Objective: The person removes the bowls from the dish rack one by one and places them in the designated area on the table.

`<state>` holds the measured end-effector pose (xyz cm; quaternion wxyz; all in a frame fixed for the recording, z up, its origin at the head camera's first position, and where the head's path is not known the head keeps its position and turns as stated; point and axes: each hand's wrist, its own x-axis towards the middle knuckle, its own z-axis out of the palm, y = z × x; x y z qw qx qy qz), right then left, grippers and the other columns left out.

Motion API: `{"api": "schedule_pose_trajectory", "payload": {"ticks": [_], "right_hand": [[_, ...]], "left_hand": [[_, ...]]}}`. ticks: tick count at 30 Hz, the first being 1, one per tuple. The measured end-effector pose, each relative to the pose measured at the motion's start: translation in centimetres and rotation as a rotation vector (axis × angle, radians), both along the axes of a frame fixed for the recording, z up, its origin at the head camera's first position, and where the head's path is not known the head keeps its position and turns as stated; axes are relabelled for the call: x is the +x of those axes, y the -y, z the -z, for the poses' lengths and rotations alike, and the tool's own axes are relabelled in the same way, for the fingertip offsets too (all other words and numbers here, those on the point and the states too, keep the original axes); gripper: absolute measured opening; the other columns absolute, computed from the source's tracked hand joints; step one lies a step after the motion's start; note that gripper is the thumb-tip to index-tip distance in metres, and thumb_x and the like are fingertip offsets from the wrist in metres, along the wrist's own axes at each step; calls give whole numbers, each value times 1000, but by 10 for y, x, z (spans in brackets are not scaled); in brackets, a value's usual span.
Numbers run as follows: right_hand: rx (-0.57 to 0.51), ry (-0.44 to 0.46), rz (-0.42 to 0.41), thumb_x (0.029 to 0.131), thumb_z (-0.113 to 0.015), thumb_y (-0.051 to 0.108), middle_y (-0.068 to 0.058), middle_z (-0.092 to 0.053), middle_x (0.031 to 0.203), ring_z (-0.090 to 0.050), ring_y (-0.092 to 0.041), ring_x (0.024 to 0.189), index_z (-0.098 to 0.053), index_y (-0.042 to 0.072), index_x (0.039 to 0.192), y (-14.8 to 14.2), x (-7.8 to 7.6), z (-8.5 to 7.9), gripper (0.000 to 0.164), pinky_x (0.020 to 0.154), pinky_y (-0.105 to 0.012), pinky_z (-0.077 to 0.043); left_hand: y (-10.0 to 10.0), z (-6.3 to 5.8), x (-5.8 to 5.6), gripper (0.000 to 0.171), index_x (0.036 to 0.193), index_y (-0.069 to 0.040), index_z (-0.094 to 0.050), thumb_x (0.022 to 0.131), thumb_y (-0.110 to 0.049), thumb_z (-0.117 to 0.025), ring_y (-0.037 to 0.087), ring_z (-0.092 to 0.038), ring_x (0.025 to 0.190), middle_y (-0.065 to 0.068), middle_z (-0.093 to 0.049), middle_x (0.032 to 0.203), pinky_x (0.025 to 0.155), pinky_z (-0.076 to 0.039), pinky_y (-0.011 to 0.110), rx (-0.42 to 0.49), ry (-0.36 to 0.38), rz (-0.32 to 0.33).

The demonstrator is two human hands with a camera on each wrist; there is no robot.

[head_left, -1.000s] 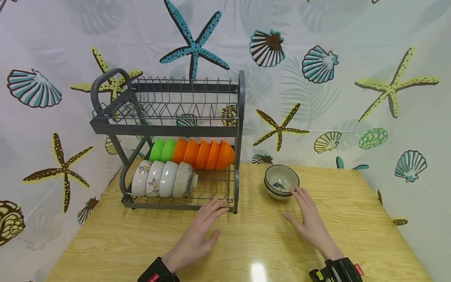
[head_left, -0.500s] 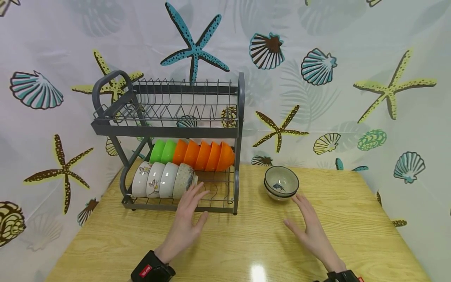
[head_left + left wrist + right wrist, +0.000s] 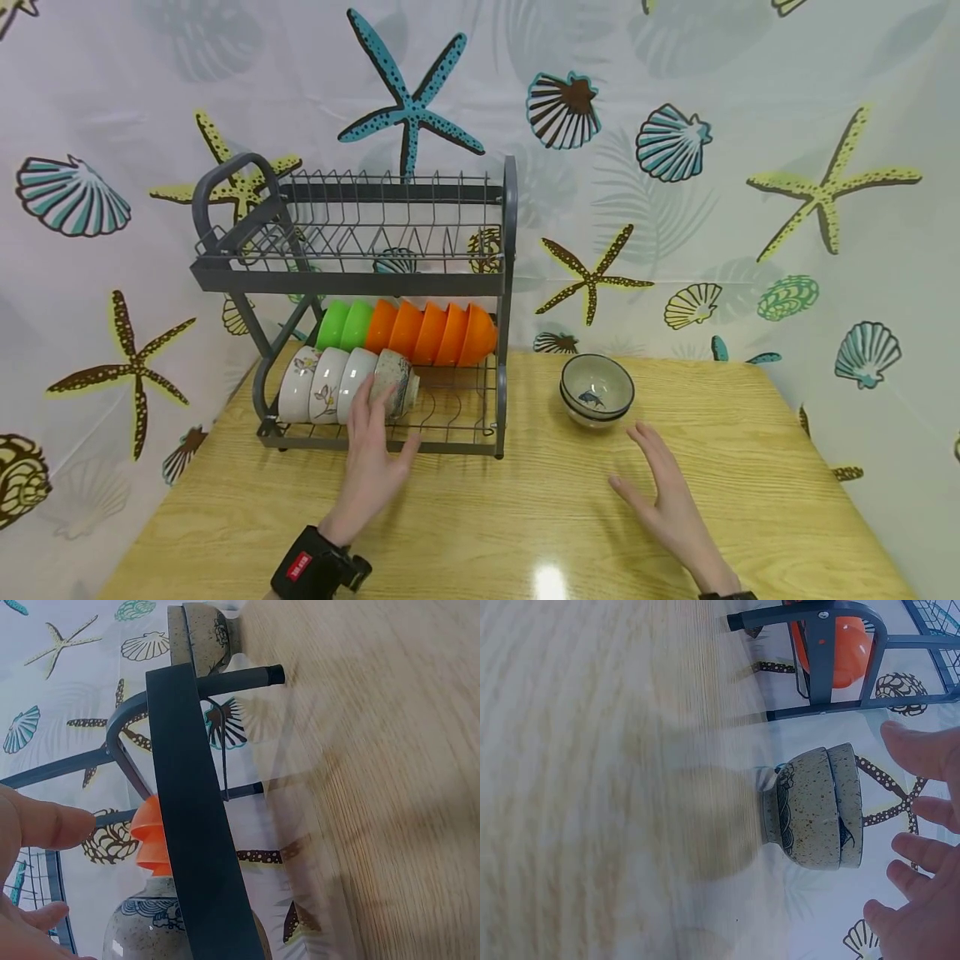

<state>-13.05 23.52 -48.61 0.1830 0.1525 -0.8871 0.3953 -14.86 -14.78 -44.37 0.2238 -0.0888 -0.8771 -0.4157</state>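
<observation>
My left hand (image 3: 372,471) reaches up at the front of the dish rack (image 3: 457,447), its fingers spread. In the head view those fingers overlap the speckled bowl (image 3: 392,365), which stands on its side at the right end of the front row. The left wrist view has that bowl (image 3: 147,930) partly behind a dark rack bar, with the fingers (image 3: 52,825) extended above it. My right hand (image 3: 673,504), also spread, hovers short of a stack of two speckled bowls (image 3: 600,379) with dark rims. Nothing is in its grasp; the stack (image 3: 810,810) sits apart from its fingertips.
Three white bowls (image 3: 296,387) line the front row's left part. Behind them stand two green bowls (image 3: 332,325) and several orange bowls (image 3: 450,337). The rack's wire upper tier (image 3: 382,229) overhangs both rows. A patterned curtain (image 3: 697,217) hangs behind the wooden table (image 3: 525,508).
My left hand has moved left and forward, from the rack's front right to the speckled bowl. The right hand has drawn back slightly from the stacked bowls, which stay in place.
</observation>
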Motion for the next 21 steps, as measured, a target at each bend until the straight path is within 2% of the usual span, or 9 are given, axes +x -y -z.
{"api": "schedule_pose_trajectory", "payload": {"ticks": [4, 7, 11, 18, 21], "right_hand": [[-7, -48, 7, 84, -77, 7, -32, -40, 153, -32, -60, 138, -46, 2, 147, 0, 2, 3, 71, 106, -79, -29], [-19, -45, 7, 84, -78, 6, -33, -39, 152, -32, -61, 137, -46, 1, 147, 1, 3, 5, 71, 102, -81, -30], [-34, 6, 9, 86, -77, 8, -33, -37, 154, -29, -61, 140, -45, -1, 147, 1, 4, 7, 69, 102, -82, -29], [-36, -4, 12, 85, -77, 6, -34, -38, 152, -30, -62, 139, -45, -2, 145, 1, 7, 7, 69, 100, -83, -30], [-37, -6, 14, 85, -78, 6, -34, -38, 152, -30, -62, 139, -45, -3, 146, 0, 7, 8, 70, 101, -83, -29]], "left_hand": [[2, -1, -4, 74, 152, -6, -35, 88, -1, -70, 48, -16, 151, 23, -11, 166, 110, -32, 77, 41, 61, -8], [5, -2, -7, 73, 153, -7, -33, 90, -2, -69, 47, -19, 150, 24, -13, 165, 113, -30, 74, 65, 94, -15], [8, -6, -10, 73, 154, -4, -30, 91, -1, -67, 45, -29, 147, 26, -25, 160, 117, -29, 68, 96, 97, -15], [10, -11, -14, 73, 154, -1, -30, 91, -1, -66, 43, -33, 146, 26, -33, 158, 120, -28, 64, 98, 103, -10], [12, -12, -18, 69, 152, 0, -33, 91, 0, -65, 44, -36, 144, 26, -37, 156, 119, -29, 64, 93, 84, -23]]}}
